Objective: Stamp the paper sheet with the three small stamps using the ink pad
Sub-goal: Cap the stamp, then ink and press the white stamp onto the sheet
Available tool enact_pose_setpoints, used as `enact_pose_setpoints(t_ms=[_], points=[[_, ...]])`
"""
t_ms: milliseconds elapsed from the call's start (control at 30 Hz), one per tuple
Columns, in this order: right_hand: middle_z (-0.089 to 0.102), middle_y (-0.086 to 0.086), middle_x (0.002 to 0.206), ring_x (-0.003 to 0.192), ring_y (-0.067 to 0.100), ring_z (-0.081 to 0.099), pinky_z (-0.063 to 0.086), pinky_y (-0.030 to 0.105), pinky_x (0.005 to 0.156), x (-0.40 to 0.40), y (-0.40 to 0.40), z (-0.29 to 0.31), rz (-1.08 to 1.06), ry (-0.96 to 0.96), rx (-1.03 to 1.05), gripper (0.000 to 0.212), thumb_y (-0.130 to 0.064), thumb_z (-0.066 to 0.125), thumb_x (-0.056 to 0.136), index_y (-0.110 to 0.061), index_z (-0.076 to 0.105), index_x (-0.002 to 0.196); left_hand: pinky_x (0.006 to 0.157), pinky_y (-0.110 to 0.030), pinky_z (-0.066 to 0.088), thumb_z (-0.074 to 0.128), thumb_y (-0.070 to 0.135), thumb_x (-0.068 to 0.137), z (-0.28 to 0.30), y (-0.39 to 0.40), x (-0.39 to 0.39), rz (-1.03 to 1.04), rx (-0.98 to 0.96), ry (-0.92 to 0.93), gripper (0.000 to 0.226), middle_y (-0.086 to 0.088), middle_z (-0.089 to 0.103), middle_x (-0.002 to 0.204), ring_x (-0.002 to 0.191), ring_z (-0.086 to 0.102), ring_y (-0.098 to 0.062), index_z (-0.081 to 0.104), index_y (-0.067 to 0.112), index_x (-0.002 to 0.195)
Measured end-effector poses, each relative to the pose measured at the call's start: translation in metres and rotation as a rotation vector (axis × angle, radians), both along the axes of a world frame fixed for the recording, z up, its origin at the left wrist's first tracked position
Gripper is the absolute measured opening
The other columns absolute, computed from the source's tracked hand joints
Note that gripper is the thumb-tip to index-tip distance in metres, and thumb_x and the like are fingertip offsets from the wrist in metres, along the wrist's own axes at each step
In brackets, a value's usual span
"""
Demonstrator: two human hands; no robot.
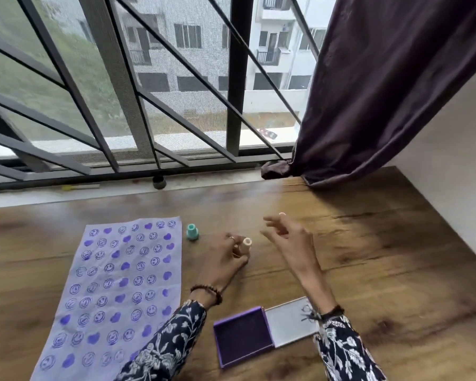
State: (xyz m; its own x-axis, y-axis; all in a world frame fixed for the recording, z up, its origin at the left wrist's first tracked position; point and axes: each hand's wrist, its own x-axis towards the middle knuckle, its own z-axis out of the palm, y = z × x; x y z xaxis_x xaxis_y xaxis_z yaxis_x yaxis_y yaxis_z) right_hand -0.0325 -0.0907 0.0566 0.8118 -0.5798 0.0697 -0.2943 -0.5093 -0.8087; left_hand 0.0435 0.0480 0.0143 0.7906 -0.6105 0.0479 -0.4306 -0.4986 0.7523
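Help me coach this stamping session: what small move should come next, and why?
Probably lift the peach stamp that the left hand holds upright on the table and press it into the open ink pad. The paper sheet is already nearly full of prints, and the right hand hovers empty.

Wooden table (368, 257): paper sheet (116, 284), ink pad (243, 338)

Both sleeves (173, 350) were dark navy with a white floral print. The left hand (223, 259) wore a finger ring and a brown beaded bracelet (208, 291); the right wrist had a dark thread band (329, 313).
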Motion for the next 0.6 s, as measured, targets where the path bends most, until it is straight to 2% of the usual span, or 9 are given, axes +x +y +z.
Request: enact_pose_setpoints(t_ms=[33, 100, 233, 300, 367, 467, 600], points=[[0.068, -0.007, 0.094, 0.077, 0.005, 0.062, 0.050, 0.012, 0.070, -0.008, 0.013, 0.004, 0.068, 0.006, 0.096, 0.026, -0.024, 0.072, 0.076, -0.030, 0.067, 0.100, 0.078, -0.027, 0.051, 0.066, 0.022, 0.076, 0.004, 0.005, -0.006, -0.027, -0.020, 0.035, 0.023, -0.003, 0.063, 0.091, 0.083, 0.061, -0.017, 0.066, 0.020, 0.099], [0.068, -0.014, 0.092, 0.080, 0.000, 0.063, 0.048, 0.007, 0.068, -0.029, 0.045, 0.012, 0.177, 0.026, 0.145, 0.028, -0.023, 0.074, 0.074, -0.035, 0.067, 0.097, 0.072, -0.017, 0.048, 0.066, 0.018, 0.079, 0.015, 0.023, -0.025, -0.086, -0.074, 0.121, 0.023, 0.001, 0.057, 0.087, 0.080, 0.062, -0.015, 0.066, 0.021, 0.101], [0.071, -0.011, 0.083, 0.076, -0.001, 0.065, 0.053, 0.018, 0.072, -0.045, 0.057, 0.009, 0.129, -0.033, 0.219, 0.021, -0.015, 0.072, 0.076, -0.027, 0.071, 0.093, 0.068, -0.007, 0.050, 0.073, 0.003, 0.072, 0.027, 0.034, -0.038, -0.078, -0.252, 0.258, 0.036, 0.006, 0.061, 0.083, 0.072, 0.063, -0.001, 0.064, 0.019, 0.104], [0.074, -0.005, 0.083, 0.079, 0.005, 0.067, 0.056, 0.023, 0.074, -0.055, 0.061, 0.010, 0.066, -0.100, 0.401, 0.017, -0.013, 0.071, 0.077, -0.021, 0.072, 0.092, 0.072, -0.013, 0.053, 0.076, 0.004, 0.068, 0.032, 0.046, -0.045, -0.021, -0.352, 0.380, 0.039, 0.002, 0.068, 0.087, 0.076, 0.067, -0.006, 0.065, 0.025, 0.099], [0.076, 0.001, 0.083, 0.081, 0.011, 0.069, 0.056, 0.021, 0.070, -0.064, 0.071, 0.012, 0.054, -0.168, 0.620, 0.012, -0.009, 0.067, 0.079, -0.016, 0.072, 0.088, 0.070, -0.016, 0.054, 0.078, 0.007, 0.066, 0.036, 0.056, -0.054, 0.042, -0.415, 0.440, 0.034, -0.001, 0.072, 0.085, 0.077, 0.069, -0.008, 0.069, 0.028, 0.091], [0.074, -0.003, 0.073, 0.071, 0.007, 0.068, 0.053, 0.014, 0.062, -0.071, 0.086, 0.012, -0.004, -0.228, 0.805, 0.012, -0.007, 0.060, 0.084, -0.013, 0.070, 0.083, 0.067, -0.013, 0.053, 0.079, 0.013, 0.065, 0.040, 0.065, -0.067, 0.077, -0.460, 0.454, 0.026, 0.000, 0.075, 0.082, 0.076, 0.069, -0.008, 0.072, 0.025, 0.087], [0.071, -0.003, 0.069, 0.059, 0.003, 0.063, 0.051, 0.012, 0.056, -0.077, 0.105, 0.007, -0.105, -0.263, 0.986, 0.013, -0.012, 0.055, 0.087, -0.012, 0.068, 0.082, 0.070, -0.013, 0.053, 0.080, 0.014, 0.065, 0.042, 0.072, -0.076, 0.084, -0.460, 0.482, 0.022, 0.006, 0.076, 0.081, 0.079, 0.070, -0.009, 0.074, 0.025, 0.084]])
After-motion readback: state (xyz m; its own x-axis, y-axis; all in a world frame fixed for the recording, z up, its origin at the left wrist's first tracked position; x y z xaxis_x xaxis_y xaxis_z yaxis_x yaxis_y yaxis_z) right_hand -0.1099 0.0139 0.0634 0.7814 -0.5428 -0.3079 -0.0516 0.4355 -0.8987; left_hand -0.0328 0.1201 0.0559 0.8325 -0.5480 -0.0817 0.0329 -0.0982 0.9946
